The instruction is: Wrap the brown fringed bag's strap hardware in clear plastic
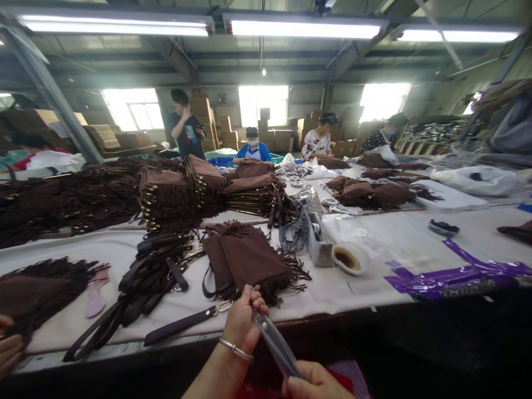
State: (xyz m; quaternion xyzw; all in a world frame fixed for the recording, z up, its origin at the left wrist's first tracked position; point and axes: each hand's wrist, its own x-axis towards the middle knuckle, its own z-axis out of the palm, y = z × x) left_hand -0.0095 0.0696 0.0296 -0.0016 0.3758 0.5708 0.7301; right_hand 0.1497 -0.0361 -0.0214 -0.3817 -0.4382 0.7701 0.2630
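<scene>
The dark strap (pixel 279 346), which has a glossy surface, is in the air in front of the near edge of the table, between the two hands of the person. Its long axis goes in a slant: from the upper left, where a round rivet (pixel 265 326) shows close to one end, down to the lower right. The left hand (pixel 245 321) pinches the upper end between thumb and fingers, and the right hand (pixel 313 381) has its fingers closed around the lower part, near the bottom of the view, so the exact hold there is partly hidden. From the left hand, therefore, the strap lies toward the person and to the right. Just beyond the left fingertips lies the brown fringed bag (pixel 251 257), flat on the table (pixel 332 293); whether they touch it, I cannot tell. The left hand is the nearer one to this bag, and the right hand is well apart from it. To the left of the left hand, a second strap (pixel 178 328) rests near the table edge, with its metal clasp (pixel 225 306) pointing toward this hand. Farther left lie a bundle of straps (pixel 153 271) and a pink comb (pixel 96 293).
</scene>
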